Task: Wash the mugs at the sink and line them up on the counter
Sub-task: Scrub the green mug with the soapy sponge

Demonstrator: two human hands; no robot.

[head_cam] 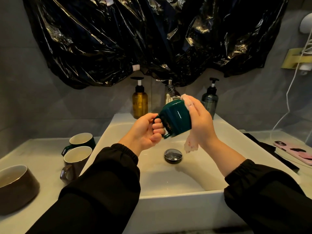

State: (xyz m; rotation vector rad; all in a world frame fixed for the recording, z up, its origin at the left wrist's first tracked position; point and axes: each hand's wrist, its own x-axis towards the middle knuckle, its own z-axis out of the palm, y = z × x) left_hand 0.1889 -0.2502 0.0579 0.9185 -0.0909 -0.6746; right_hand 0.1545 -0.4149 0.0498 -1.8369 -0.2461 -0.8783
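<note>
Dim warm light, glare on black plastic [118,39], wide-angle edge warp.

Both arms in black long sleeves [101,188], loose fabric, gathered elastic cuffs [125,152] at wrists; hands bare.

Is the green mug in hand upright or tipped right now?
Tipped: the green mug shows its lettering turned sideways; left hand holds the handle, right hand presses a cloth against it.

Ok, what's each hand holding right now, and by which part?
The left hand grips the green mug by its handle; the right hand presses a pale cloth against the mug's side.
</note>
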